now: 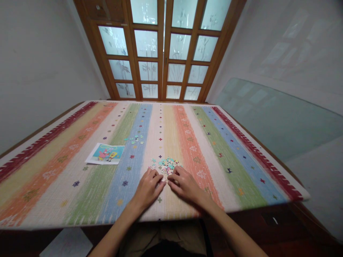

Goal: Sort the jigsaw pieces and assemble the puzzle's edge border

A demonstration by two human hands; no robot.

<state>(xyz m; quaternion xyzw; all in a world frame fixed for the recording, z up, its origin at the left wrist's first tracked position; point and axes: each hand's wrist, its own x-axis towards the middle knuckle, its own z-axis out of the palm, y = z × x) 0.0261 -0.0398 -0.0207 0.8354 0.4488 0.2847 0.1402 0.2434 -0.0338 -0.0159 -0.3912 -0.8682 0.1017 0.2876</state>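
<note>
A pile of small puzzle pieces (168, 164) lies on the striped tablecloth just beyond my hands. My left hand (150, 185) is at the near left side of the pile, fingers curled, fingertips low by the cloth. Facing it from the right, my right hand (183, 181) has its fingers bent at the pile's near edge. Whatever lies between the fingertips of either hand is too small to make out. A few teal pieces (137, 138) are spread further back on the blue stripe. The picture sheet (106, 154) with cartoon figures lies flat to the left.
The striped tablecloth (230, 171) covers a wide table. Behind it stands a wooden door (162, 64) with frosted panes. A glass-like panel (278, 117) leans by the right wall. Below the table's near left edge is a white sheet (66, 243).
</note>
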